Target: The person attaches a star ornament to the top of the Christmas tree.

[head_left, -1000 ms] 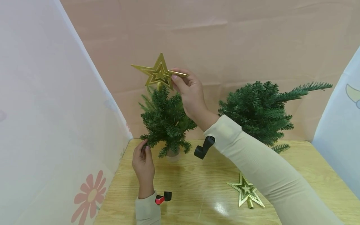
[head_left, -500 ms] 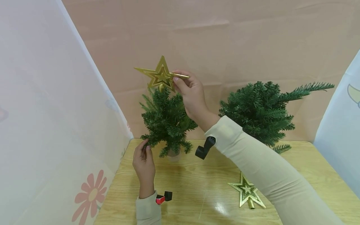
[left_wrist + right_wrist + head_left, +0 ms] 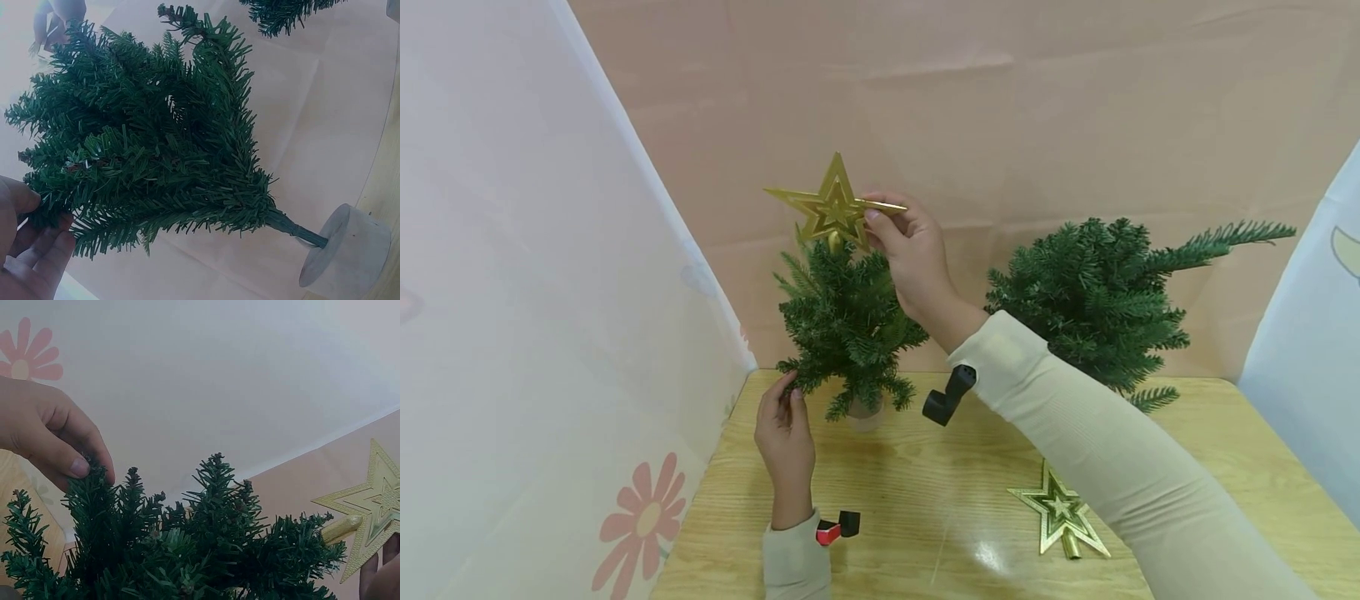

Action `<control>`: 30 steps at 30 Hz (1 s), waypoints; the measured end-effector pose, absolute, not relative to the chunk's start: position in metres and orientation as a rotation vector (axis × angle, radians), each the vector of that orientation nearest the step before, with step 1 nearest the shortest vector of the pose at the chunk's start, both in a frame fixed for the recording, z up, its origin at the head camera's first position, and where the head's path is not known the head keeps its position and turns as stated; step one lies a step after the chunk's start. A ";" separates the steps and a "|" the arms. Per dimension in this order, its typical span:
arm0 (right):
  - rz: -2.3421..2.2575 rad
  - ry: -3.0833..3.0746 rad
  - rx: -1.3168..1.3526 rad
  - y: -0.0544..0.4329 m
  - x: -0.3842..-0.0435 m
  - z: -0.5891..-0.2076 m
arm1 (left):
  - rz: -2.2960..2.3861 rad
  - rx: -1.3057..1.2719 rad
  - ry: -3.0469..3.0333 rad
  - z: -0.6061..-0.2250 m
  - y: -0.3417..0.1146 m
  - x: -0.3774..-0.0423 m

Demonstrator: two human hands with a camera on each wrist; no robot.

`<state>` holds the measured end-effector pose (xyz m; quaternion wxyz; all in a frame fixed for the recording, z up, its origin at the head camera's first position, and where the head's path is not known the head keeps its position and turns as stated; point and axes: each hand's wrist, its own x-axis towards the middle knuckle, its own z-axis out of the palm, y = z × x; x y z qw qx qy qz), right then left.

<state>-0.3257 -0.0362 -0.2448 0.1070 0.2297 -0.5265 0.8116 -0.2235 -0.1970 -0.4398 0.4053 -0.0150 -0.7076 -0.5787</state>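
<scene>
On remote inspection I record the right hand [image 3: 917, 258] with thumb and fingers drawn together, pinching one point of the gold star [image 3: 835, 207], which stands at the top of the small tree [image 3: 850, 325]; how far its tubular socket [image 3: 342, 529] is seated I cannot tell. I find the left hand [image 3: 785, 442] pinching a branch tip [image 3: 90, 500] low on that tree's left side. I note a second star [image 3: 1060, 508] lying on the table [image 3: 910, 492] to the tree's front right, and a bushier tree [image 3: 1090, 292] to its right.
</scene>
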 end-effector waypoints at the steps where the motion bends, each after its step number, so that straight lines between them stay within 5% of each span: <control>1: 2.389 -1.556 0.672 -0.036 -0.326 -0.245 | -1.460 -0.040 -1.785 -0.439 -0.197 -0.224; 30: 2.340 -1.703 0.642 -0.034 -0.329 -0.248 | -1.417 -0.038 -1.791 -0.440 -0.197 -0.223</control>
